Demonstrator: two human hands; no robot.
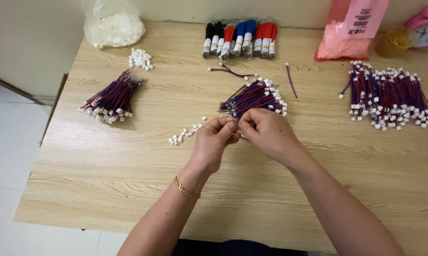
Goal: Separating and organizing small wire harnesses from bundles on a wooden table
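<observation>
Between pinched hands [237, 132], thin wire [236, 124]

Near half of the desk [128, 189] is bare wood, so you can sweep either side there. Ahead, the centre wire bundle [254, 97] sits just beyond your hands. Loose white connectors [183, 134] lie to the left of them. Left pile [110, 97] and right pile [391, 97] flank (open lanes between). The back edge is blocked by the banded wire bundles [240, 39], white bag [112, 21] and pink bag [344, 40].
</observation>
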